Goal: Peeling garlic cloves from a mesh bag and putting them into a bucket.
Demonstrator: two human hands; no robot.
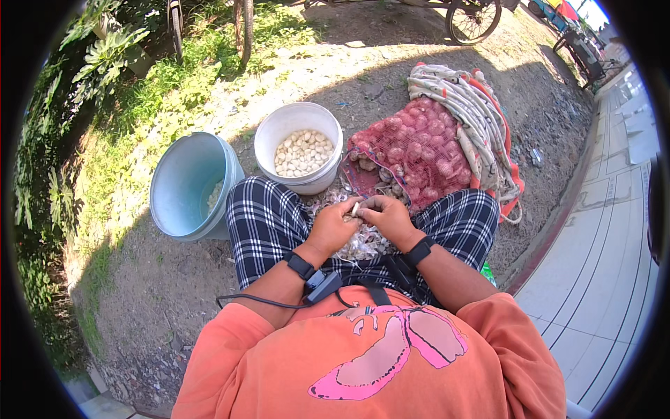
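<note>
Between my knees my left hand [333, 226] and my right hand [388, 216] meet at the fingertips. They pinch a small pale garlic clove [356, 209] from both sides. Papery garlic skins [365, 245] lie heaped in my lap just below the hands. Beyond my left hand stands a white plastic bucket [264, 157] partly filled with peeled garlic cloves [303, 154]. A red mesh sack [419, 141] of garlic bulbs lies on its side past my right hand, its mouth towards me. Some loose bulbs [387, 183] show in that mouth.
A light blue bucket [183, 183] with a few pale cloves low inside stands left of my knee. Striped, folded cloth [484, 131] lies against the sack's far end. Wheeled vehicles stand beyond, including a wheel [473, 21]. White tiles [591, 262] edge the right side.
</note>
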